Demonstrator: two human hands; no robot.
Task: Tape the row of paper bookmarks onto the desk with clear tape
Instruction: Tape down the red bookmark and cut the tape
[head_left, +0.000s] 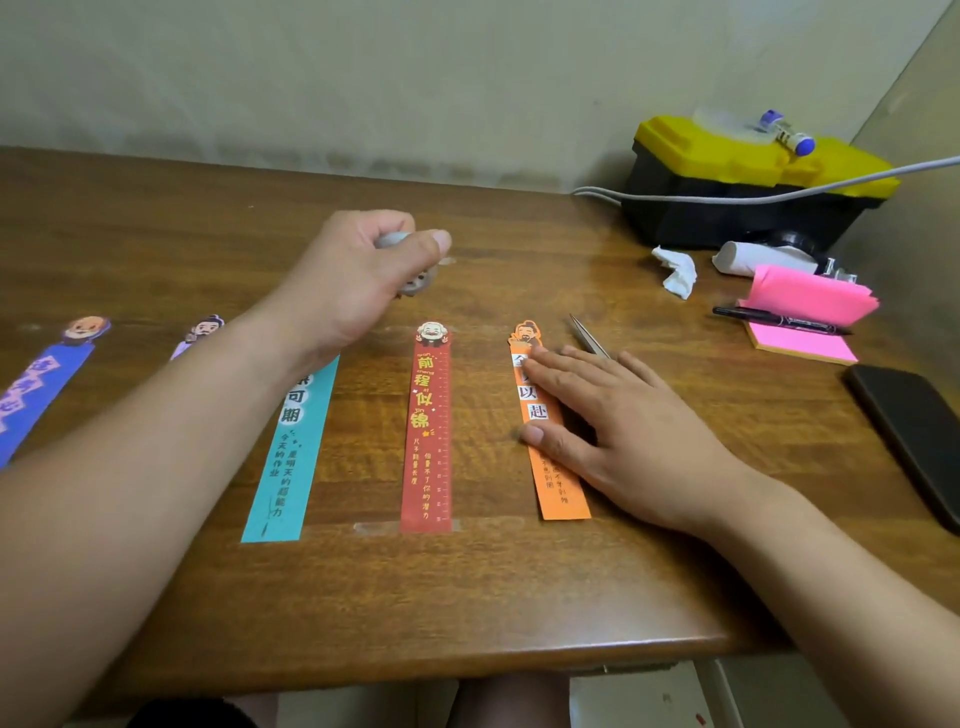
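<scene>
Five paper bookmarks in a row on the brown wooden desk (519, 597): red ruler-printed bookmark (427, 431), with teal bookmark (291, 457), lilac bookmark (200, 332) and blue bookmark (41, 384) to its left, orange bookmark (563, 493) to its right. One clear tape strip (374, 527) across the red one's near end. Left hand (353, 275) beyond its far end, fingers curled round a grey tape dispenser (415, 283). Right hand (623, 421) flat on the orange bookmark, fingers straight. Pale wall (363, 78) behind.

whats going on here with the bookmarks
A person is taping bookmarks to the desk. The right hand lies flat on the orange bookmark, holding it down. The left hand grips a small grey roll, likely tape, above the desk. The red bookmark has a tape strip across its bottom end; the orange shows none.
</scene>
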